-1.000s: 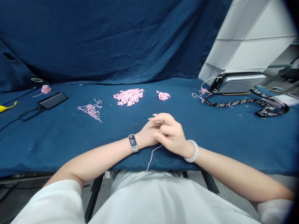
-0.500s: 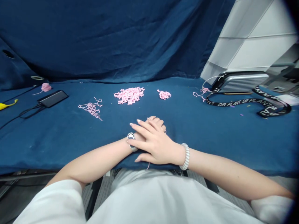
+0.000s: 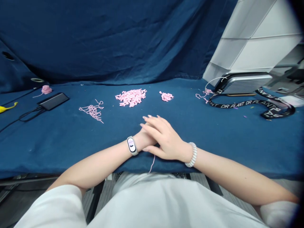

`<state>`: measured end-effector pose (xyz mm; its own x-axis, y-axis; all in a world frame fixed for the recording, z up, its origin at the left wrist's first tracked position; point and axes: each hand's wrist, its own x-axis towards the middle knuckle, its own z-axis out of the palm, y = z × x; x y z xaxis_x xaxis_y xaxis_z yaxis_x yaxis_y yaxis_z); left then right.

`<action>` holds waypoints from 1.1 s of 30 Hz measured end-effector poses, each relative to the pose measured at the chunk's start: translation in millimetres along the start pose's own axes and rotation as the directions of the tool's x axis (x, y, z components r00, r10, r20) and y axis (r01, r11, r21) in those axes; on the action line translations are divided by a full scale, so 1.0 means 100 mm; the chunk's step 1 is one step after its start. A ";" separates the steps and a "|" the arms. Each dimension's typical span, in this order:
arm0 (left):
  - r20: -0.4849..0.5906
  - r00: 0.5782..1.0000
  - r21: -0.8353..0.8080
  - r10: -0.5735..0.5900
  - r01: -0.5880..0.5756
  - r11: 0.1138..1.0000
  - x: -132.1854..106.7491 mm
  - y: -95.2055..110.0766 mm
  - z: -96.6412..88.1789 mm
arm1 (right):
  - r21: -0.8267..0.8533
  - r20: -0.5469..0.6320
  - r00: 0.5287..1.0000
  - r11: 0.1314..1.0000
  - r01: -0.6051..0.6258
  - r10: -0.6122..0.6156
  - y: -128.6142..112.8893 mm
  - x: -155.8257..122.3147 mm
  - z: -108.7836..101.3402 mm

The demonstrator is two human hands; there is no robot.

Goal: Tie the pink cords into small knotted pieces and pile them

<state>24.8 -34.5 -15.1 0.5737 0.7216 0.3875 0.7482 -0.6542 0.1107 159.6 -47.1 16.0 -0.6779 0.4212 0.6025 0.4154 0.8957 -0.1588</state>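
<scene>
My right hand [image 3: 166, 137] lies across the back of my left hand [image 3: 144, 138], its fingers stretched out. Most of my left hand is covered, so its fingers do not show. A watch band [image 3: 132, 145] circles my left wrist, and a pale coiled band [image 3: 192, 154] sits on the right one. From beneath the hands a strand of pink yarn [image 3: 152, 163] hangs toward the table's front edge. Beyond them lie a big heap of small pink knotted pieces [image 3: 131, 97], a smaller pink heap [image 3: 166, 96] and, to the left, loose cut pink yarn [image 3: 93, 111].
A dark box with cables [image 3: 53, 101], a ball of pink yarn [image 3: 46, 89] and something yellow [image 3: 7, 108] are at the left. On the right, a black lettered lanyard [image 3: 239, 104] lies before a silver ribbed case [image 3: 248, 84]. A blue cloth [image 3: 201, 126] covers the table.
My right hand has shifted slightly right and away from me, uncovering the watch face. The curled left fingers have gone out of sight under it. More of the yarn strand shows.
</scene>
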 end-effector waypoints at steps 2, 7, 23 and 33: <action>0.064 0.996 0.068 0.057 -0.061 0.996 0.15 -0.05 -0.13 | 0.056 -0.058 0.995 0.996 -0.072 0.075 0.11 -0.01 -0.02; -0.132 0.991 0.071 -0.001 0.010 0.997 0.19 -0.28 -0.40 | 0.334 0.010 0.928 0.873 -0.355 0.373 0.35 -0.01 0.00; -0.248 0.961 0.061 -0.120 0.139 0.988 0.10 -0.45 -0.43 | 0.657 0.452 0.717 0.345 -0.670 0.531 0.15 0.10 0.02; -0.069 0.960 -0.227 -0.270 0.249 0.942 0.16 -0.48 -0.45 | 0.881 0.470 0.603 -0.308 -0.358 0.644 0.43 0.08 -0.16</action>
<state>-16.9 -1.3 26.7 0.3257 0.8542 0.4054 0.7715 -0.4880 0.4083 181.9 -7.9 26.6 -0.4264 0.8982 -0.1071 -0.4198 -0.3014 -0.8561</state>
